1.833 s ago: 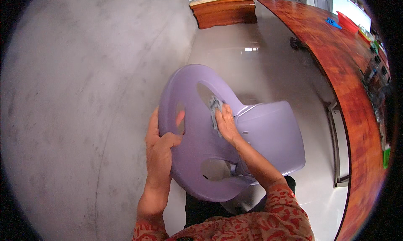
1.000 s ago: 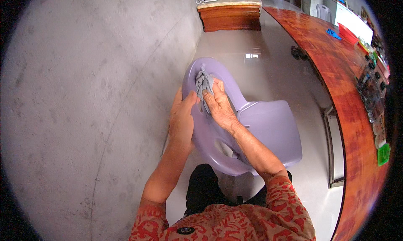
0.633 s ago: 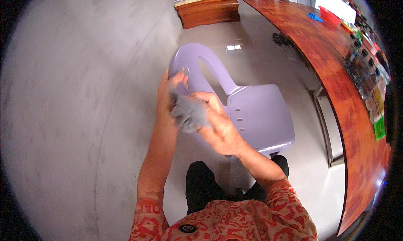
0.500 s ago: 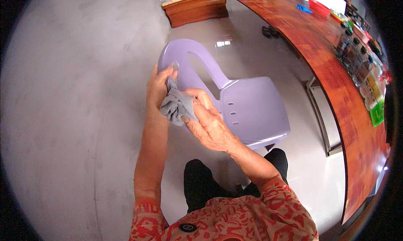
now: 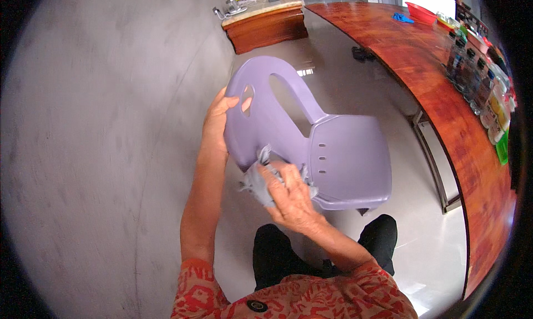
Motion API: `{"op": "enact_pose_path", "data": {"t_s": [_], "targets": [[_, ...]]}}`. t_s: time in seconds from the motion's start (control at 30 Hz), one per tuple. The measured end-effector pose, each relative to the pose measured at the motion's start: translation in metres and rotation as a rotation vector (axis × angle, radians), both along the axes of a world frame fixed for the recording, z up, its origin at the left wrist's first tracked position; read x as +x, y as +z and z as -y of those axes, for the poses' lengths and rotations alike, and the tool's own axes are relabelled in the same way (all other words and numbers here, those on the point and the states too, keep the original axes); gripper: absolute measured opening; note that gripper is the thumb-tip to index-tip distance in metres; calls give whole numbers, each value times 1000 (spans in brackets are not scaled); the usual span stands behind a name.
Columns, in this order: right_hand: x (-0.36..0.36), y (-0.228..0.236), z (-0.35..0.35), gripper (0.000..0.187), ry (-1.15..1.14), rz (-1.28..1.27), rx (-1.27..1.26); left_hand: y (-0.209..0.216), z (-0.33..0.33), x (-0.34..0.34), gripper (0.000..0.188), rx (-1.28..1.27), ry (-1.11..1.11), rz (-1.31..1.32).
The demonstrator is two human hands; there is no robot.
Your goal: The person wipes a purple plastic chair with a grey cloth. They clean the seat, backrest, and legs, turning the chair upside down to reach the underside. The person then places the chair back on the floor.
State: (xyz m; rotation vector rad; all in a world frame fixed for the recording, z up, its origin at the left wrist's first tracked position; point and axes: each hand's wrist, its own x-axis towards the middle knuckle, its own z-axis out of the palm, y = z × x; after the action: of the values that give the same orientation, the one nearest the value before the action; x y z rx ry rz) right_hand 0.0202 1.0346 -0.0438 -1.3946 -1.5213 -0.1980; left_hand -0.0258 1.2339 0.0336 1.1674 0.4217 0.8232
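Cloth [image 5: 260,187] at the near side of the lavender chair [image 5: 302,147], right hand [image 5: 291,199] bunching it there, left hand [image 5: 216,116] farther up!
Chair sits just beyond the knees [image 5: 273,248], lying crosswise: backrest [image 5: 258,124] to the left, seat [image 5: 352,158] to the right, and it's the right hand nearer that seat. Left hand's wrapped around the backrest's outer edge, thumb in front; right hand's half-curled over the cloth, blurred, so how tightly it grips, can't tell. Tucked out of sight: the backrest's near lower part, most left fingers, most chair legs.
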Motion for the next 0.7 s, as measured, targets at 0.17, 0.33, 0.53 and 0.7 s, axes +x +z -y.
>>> {"op": "enact_pose_path", "data": {"t_s": [0.17,0.33,0.53,0.7], "targets": [[-43,-8,-13,56,-152,55,-4,2,-15,-22,50,45,-195,88],[-42,-29,-9,56,-300,34,-61,4,-17,-26,53,54,-203,56],[-20,-72,-10,75,-369,29,-39,1,-31,-13,52,23,-192,-3],[-16,-72,-18,62,-319,-10,-9,-3,-43,-7,49,38,-175,-26]]}}
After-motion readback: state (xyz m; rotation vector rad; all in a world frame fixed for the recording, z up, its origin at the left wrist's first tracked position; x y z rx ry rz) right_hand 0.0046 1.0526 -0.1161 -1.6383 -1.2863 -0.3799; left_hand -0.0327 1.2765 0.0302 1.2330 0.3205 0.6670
